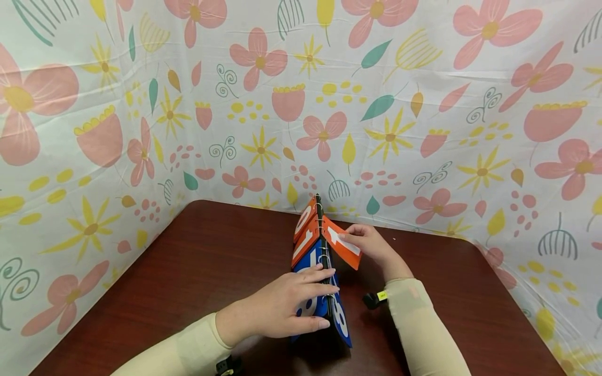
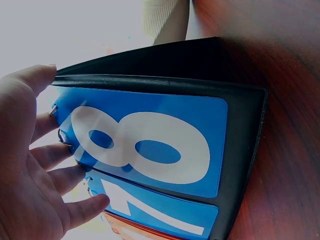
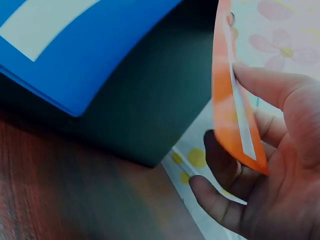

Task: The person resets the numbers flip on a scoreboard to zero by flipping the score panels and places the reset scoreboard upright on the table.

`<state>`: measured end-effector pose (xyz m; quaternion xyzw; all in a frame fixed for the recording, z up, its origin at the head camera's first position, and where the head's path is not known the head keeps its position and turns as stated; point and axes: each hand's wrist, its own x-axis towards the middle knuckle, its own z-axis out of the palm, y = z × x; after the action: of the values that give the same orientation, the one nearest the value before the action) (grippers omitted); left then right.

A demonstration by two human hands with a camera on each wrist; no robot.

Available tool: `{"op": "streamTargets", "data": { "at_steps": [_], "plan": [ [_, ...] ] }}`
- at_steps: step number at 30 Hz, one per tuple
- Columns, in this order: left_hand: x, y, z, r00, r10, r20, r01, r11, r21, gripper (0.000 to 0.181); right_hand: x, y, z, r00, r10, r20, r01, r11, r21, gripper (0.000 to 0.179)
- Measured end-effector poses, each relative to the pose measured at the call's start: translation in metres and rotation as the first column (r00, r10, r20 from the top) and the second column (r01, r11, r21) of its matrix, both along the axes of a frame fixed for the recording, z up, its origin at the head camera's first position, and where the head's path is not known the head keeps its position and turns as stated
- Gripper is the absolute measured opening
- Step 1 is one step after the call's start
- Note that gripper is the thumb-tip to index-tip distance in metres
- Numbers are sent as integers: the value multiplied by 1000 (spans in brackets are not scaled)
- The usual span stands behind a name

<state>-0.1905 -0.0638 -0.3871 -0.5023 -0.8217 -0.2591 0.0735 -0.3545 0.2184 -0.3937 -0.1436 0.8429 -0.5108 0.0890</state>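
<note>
A tabletop flip scoreboard stands tented, with black covers and number cards hung on metal rings along its top ridge. My left hand rests across the near part of the ridge, fingers fairly straight over the rings. Below it, in the left wrist view, a blue card shows a white 8. On the right side, my right hand pinches an orange card with a white number between thumb and fingers, holding it lifted away from the black cover. Another blue card hangs on that side.
The scoreboard stands on a dark reddish-brown table. A white cloth with printed flowers hangs around the table's back and sides. Black wrist straps show at both sleeves.
</note>
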Motion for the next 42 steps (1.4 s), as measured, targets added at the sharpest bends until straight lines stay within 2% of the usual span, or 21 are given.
{"op": "streamTargets", "data": {
  "at_steps": [2,7,11,19,26,31,37,42],
  "plan": [
    [0,0,0,1000,-1,-5,1,1000,2,55,-1,2,1,999,-26,32,25,999,25,28],
    [0,0,-1,1000,-2,1,2,1000,4,55,-14,13,-14,992,-82,96,80,996,26,30],
    [0,0,-1,1000,-3,2,3,1000,3,55,-18,20,-18,993,-86,81,86,996,-3,33],
    [1,0,-1,1000,0,23,0,1000,-3,55,-16,32,-10,997,-56,54,58,997,-45,41],
    [1,0,1,999,4,33,-4,1000,0,55,-17,39,-2,995,-51,90,65,986,-153,30],
    [1,0,1,999,8,46,-8,1000,2,56,-14,40,6,994,-13,106,41,964,-264,25],
    [1,1,1,999,8,47,-8,1000,3,54,-11,44,11,993,69,93,-21,896,-443,29],
    [2,1,1,998,12,63,-12,1000,6,54,-7,43,16,991,122,57,-77,859,-506,35]
  ]
}}
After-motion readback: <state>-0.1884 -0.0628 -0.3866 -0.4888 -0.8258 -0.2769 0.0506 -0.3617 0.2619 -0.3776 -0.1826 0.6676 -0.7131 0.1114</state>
